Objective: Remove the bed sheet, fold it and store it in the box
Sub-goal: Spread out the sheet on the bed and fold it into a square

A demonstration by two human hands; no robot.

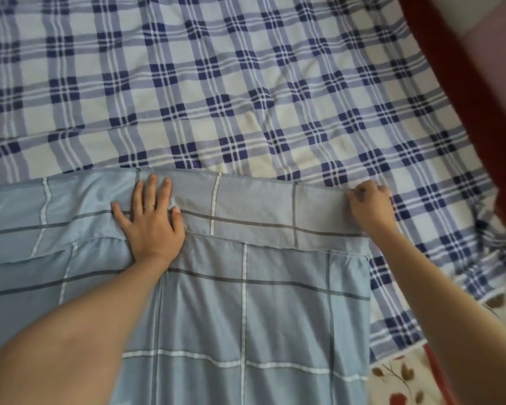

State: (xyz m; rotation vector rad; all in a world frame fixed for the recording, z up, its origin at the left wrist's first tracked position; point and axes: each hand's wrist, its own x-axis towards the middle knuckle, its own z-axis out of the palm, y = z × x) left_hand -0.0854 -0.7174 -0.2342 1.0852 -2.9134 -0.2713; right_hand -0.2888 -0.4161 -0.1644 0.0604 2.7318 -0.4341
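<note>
- Risk: the fold is likely skewing if the right hand (368, 206) is tugging its corner harder than the left hand (151, 220) is pinning; the edges under the left palm are looking uneven.
- Left hand is lying flat, fingers spread, pressing the sheet (245, 302).
- Right hand is curling, pinching the sheet's corner.
- Sheet is lying under both hands, on the plaid cover (216, 83).

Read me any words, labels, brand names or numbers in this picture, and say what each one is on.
None: no text can be read anywhere in the view.
The light blue sheet bears only grid lines, the plaid cover under it only checks, the floral fabric at lower right only flowers.
No tag or label shows.
</note>
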